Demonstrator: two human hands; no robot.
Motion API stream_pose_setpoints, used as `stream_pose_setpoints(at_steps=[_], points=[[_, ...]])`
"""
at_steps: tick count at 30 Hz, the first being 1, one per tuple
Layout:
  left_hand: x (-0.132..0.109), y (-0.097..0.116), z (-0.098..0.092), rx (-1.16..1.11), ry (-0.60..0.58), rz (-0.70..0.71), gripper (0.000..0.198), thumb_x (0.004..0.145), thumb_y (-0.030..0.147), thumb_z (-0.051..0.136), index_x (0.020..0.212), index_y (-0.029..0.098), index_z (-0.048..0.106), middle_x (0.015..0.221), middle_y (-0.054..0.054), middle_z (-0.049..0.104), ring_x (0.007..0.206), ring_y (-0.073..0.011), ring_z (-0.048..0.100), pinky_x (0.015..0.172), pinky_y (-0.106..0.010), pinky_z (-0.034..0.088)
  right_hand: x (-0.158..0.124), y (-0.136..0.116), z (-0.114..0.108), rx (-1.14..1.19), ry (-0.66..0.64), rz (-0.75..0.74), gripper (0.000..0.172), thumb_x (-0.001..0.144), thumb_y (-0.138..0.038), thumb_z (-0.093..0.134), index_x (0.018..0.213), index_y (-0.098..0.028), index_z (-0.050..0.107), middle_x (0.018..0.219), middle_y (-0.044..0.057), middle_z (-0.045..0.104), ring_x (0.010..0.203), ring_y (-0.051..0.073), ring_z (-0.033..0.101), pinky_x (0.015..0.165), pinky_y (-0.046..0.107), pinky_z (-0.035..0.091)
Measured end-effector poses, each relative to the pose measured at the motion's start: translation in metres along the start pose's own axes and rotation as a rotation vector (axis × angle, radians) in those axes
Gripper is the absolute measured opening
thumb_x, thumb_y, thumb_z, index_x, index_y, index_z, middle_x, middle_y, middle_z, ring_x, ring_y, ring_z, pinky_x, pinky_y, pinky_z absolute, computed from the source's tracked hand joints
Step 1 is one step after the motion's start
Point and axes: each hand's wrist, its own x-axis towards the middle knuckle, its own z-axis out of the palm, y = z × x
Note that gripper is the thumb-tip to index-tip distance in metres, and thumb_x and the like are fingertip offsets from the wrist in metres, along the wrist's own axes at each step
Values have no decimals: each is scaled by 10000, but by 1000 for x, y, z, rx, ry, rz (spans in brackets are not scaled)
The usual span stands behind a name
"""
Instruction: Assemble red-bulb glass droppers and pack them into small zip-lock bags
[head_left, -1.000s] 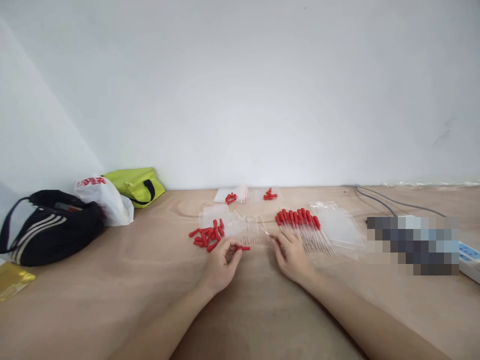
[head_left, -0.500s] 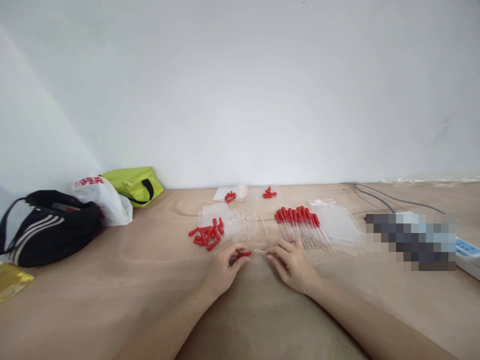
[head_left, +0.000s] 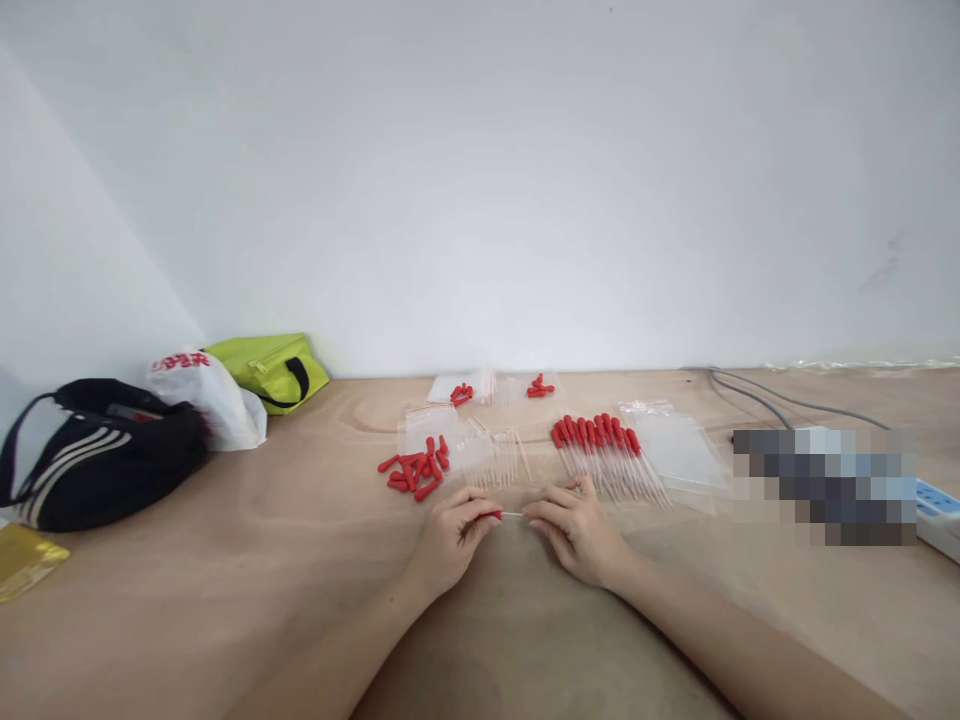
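– Looking at that join, where could it go wrong?

– At the mouth of the bulb (head_left: 496, 515), I'd say. The tube (head_left: 512, 514) runs level into it, or up against it; I cannot tell whether its end is inside. A push off the line could make it skid past the rim, and a sideways bend might snap it, if it is glass.

– And the hands?

– Both narrow. The left hand (head_left: 448, 537) has thumb and fingers pinched round the bulb, with only the red end showing. The right hand (head_left: 576, 530) grips the tube between thumb and fingertips; the rest of it is hidden behind the fingers.

– Could the grip itself cause trouble?

– Probably. Squeezed hard near the mouth, the bulb could flatten its own opening; held too lightly, it could slide back under the push.

– Anything close by to mind?

– The droppers (head_left: 607, 430) lie fanned out just beyond the right hand, so a stray knuckle could scatter them. Loose bulbs (head_left: 411, 476) sit just beyond the left hand, and loose tubes (head_left: 499, 465) lie beyond the gap; on the bare table (head_left: 480, 640), either might roll if nudged.
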Motion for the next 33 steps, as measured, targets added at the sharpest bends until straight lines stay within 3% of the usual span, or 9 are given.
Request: stream_pose_setpoints(at_steps=[6, 15, 22, 28, 33], points=[[-2, 6, 0, 4, -133, 33, 213, 854, 226, 444, 817, 195, 652, 777, -36, 594, 699, -133, 562, 654, -236, 455, 2, 3, -3, -30, -47, -23, 231, 851, -140, 411, 860, -238, 621, 816, -8, 633, 707, 107, 542, 723, 312, 241], [-3, 6, 1, 102, -139, 71, 226, 864, 262, 434, 800, 170, 630, 706, -26, 539, 648, -127, 528, 613, -223, 428, 1, -3, -1, -102, -3, -54, 237, 841, -143, 376, 770, -187, 598, 711, 2, 602, 608, 109, 488, 634, 300, 187], [-9, 3, 6, 144, -169, 142, 200, 868, 240, 421, 799, 159, 590, 744, -34, 517, 675, -129, 515, 627, -227, 428, -1, -9, 5, -54, -39, -4, 254, 847, -144, 354, 729, -176, 577, 663, 0, 580, 595, 106, 469, 628, 288, 195], [-4, 3, 6, 160, -129, 146, 205, 872, 227, 403, 829, 174, 596, 768, -45, 561, 698, -141, 537, 650, -242, 441, 5, -14, 2, -108, -73, -1, 225, 840, -146, 391, 741, -188, 588, 701, 5, 602, 650, 121, 482, 631, 291, 209], [3, -7, -2, 325, 29, 147, 219, 821, 302, 505, 1007, 221, 588, 949, -64, 604, 906, -211, 534, 837, -352, 392, 11, -7, -11, -270, -45, 8, 206, 823, -188, 446, 700, -198, 610, 672, 27, 616, 714, 160, 491, 645, 316, 200]])
